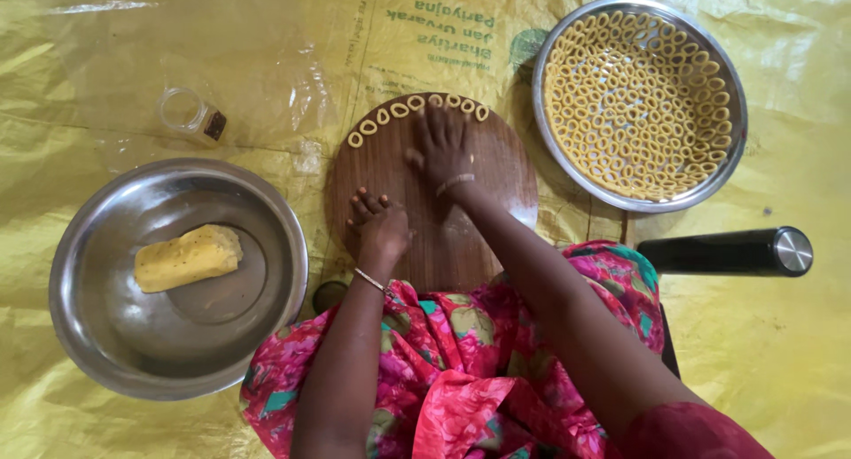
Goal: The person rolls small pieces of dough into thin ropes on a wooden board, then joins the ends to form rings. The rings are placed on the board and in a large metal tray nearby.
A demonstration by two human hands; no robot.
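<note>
Near edge: lap covered in pink floral cloth (461, 370), both forearms reaching forward over it.

Left hand (379, 229): resting on the near-left part of the round wooden board (496, 171), fingers curled in loosely, knuckles up. Can't tell if anything sits under it. Thin bangle at the wrist.

Right hand (441, 149): further up the board, palm down, fingers spread and pressed flat on the wood, fingertips just short of the dough rings (417, 105). Nothing pinched.

Dough rings: small yellow loops laid in an arc along the board's far edge, from left rim to top, side by side.

Left of the board: large steel bowl (97, 335) with a yellow dough block (188, 257) lying in it, speckled, off-centre.

Right of the lap: dark cylindrical flask (722, 251) lying on its side, steel cap pointing right.

Far left: small clear glass jar (191, 115) tipped over, dark lid.

Far right: steel colander (734, 149) lined with many finished yellow rings across base and walls.

All on a yellow plastic sheet (106, 60).
</note>
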